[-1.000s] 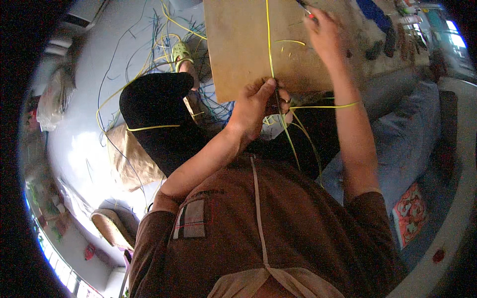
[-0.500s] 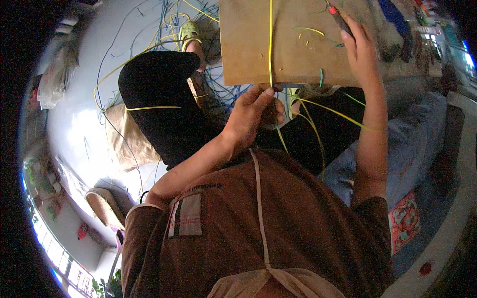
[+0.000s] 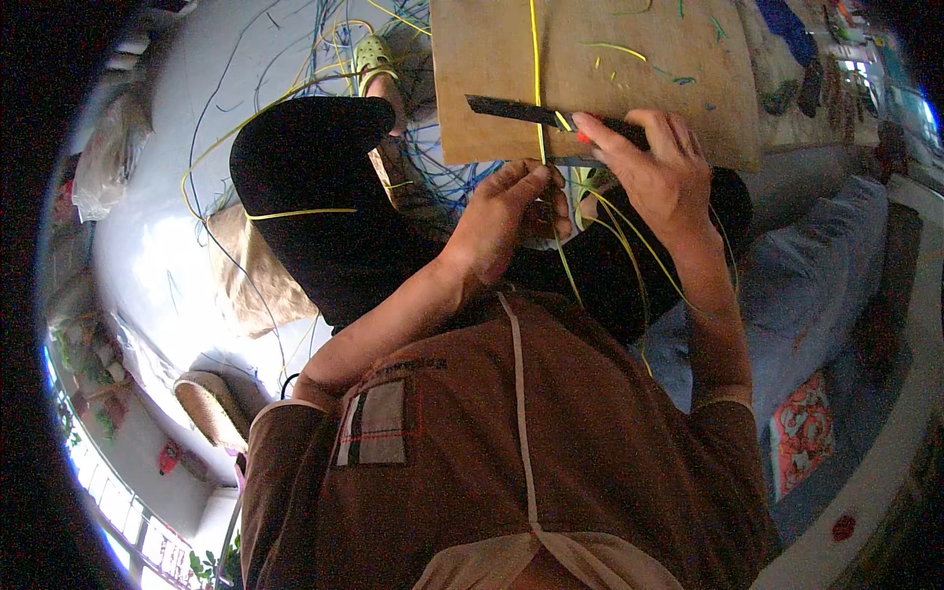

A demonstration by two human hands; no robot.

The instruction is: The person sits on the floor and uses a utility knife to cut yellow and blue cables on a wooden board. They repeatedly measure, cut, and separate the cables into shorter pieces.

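Observation:
A yellow wire [image 3: 536, 49] runs straight across the wooden board [image 3: 482, 64] to its near edge. There my left hand [image 3: 492, 218] pinches it between thumb and fingers. My right hand [image 3: 661, 169] grips a dark utility knife [image 3: 506, 107] with a red part near the thumb. Its long black blade lies crosswise over the wire, just beyond my left hand; whether it touches the wire I cannot tell. Several loose yellow wires [image 3: 629, 241] hang below the board, over my dark trouser leg, and pass by my right forearm.
Short yellow and green offcuts [image 3: 618, 49] are scattered on the board. Tangled blue, green and yellow wires [image 3: 295, 84] spread over the floor around my green clog [image 3: 374, 57]. Bunched blue fabric [image 3: 806, 265] lies at the right, a tan slipper-like thing [image 3: 209, 408] at the lower left.
My right hand has come from the board's far right toward me and left, bringing the knife across the yellow wire. My left hand keeps its pinch at the board's edge.

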